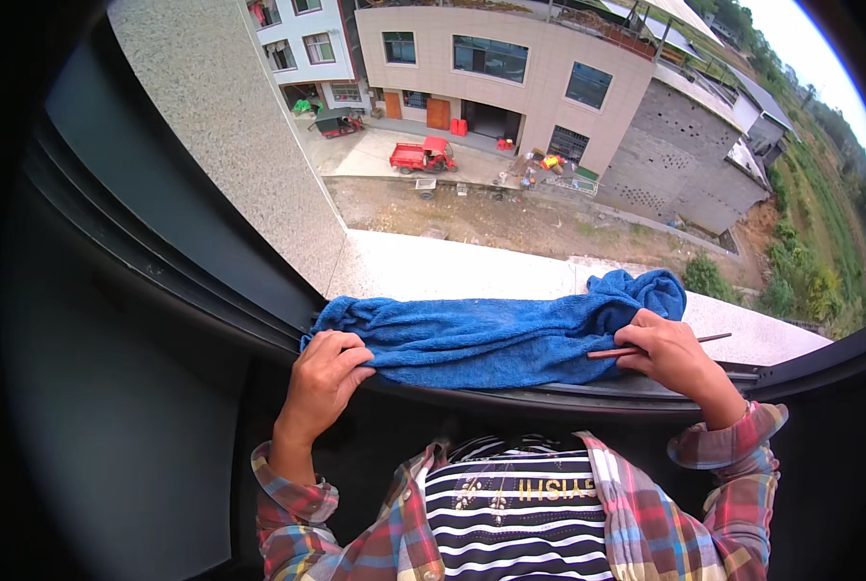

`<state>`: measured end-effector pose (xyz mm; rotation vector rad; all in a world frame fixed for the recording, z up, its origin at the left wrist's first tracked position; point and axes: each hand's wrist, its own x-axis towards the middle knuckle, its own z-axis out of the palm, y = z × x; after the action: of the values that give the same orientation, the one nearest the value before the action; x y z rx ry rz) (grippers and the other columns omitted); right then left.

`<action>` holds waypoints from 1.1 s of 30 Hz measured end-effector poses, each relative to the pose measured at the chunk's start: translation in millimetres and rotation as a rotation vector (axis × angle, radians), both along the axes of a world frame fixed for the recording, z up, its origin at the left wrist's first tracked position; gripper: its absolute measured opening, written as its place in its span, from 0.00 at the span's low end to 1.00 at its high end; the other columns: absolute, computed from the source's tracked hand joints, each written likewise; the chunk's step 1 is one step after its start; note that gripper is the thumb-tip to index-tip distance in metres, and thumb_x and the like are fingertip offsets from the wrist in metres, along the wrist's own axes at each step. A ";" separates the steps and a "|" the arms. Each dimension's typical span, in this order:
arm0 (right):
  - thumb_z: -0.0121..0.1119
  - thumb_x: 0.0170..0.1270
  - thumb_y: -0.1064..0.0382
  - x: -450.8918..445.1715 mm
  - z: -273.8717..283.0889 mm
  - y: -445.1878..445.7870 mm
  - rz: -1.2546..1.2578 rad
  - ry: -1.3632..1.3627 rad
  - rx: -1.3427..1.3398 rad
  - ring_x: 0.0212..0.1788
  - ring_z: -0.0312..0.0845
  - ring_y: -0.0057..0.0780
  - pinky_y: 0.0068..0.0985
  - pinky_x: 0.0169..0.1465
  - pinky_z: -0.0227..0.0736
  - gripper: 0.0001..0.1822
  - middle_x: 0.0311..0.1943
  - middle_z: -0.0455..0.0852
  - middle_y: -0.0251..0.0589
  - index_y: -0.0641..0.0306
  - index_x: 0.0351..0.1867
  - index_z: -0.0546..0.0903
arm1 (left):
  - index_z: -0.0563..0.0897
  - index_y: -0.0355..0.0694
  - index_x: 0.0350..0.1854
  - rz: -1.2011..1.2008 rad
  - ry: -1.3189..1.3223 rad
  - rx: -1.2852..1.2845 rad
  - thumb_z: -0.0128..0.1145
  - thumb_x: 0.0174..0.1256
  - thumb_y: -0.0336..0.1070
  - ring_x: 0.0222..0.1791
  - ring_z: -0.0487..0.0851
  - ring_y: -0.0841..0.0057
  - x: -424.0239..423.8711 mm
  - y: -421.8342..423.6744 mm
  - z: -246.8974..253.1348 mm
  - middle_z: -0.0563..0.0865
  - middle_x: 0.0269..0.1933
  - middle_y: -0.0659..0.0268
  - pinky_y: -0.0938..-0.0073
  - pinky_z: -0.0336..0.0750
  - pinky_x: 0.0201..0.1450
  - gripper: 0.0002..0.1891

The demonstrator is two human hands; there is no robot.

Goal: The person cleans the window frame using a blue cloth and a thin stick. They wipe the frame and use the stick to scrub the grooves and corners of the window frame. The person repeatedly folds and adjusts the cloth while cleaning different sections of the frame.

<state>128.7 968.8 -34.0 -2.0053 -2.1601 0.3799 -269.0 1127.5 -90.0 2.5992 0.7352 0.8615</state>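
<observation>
A blue terry cloth towel [476, 338] lies stretched along the bottom track of a window frame [585, 394], its far right end bunched up on the pale outer sill. My left hand [329, 374] pinches the towel's left end, close to the corner of the frame. Over at the right, my right hand [661, 348] grips the towel near the bunched part. A thin brown stick, like a chopstick [607, 354], is also held in that hand and points out on both sides of it. The fingertips of my right hand are partly hidden in the folds.
A pale stone sill [447, 265] extends outside the window, with a drop to the ground beyond. Dark frame rails [164, 261] rise at the left beside a speckled wall [208, 94]. Below stand a red three-wheeled truck [423, 155] and a tiled building [433, 80].
</observation>
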 end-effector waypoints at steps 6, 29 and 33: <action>0.59 0.64 0.65 21.0 22.6 2.4 -0.312 0.531 0.357 0.26 0.71 0.19 0.18 0.29 0.66 0.08 0.25 0.74 0.30 0.67 0.39 0.77 | 0.79 0.34 0.40 0.244 -0.393 -0.082 0.59 0.63 0.26 0.32 0.82 0.60 47.0 19.5 15.6 0.82 0.34 0.54 0.72 0.76 0.36 0.06; 0.64 0.55 0.63 18.7 -1.7 -52.1 -0.069 -0.030 0.205 0.34 0.79 0.43 0.35 0.36 0.73 0.08 0.31 0.80 0.39 0.56 0.37 0.82 | 0.83 0.36 0.38 -0.321 -0.279 -0.343 0.63 0.60 0.36 0.31 0.81 0.70 124.0 -26.1 3.5 0.85 0.33 0.61 0.74 0.74 0.36 0.09; 0.59 0.61 0.64 30.2 51.1 -13.8 -0.261 0.129 0.427 0.34 0.78 0.45 0.33 0.39 0.71 0.09 0.30 0.79 0.48 0.67 0.38 0.80 | 0.83 0.33 0.38 -0.006 -0.462 -0.527 0.61 0.64 0.35 0.28 0.80 0.76 124.6 33.7 40.0 0.84 0.28 0.60 0.75 0.73 0.35 0.10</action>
<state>158.8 954.9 17.2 -1.9175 -1.6963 0.0052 -144.3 1161.2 -50.0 1.8523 0.6993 1.0465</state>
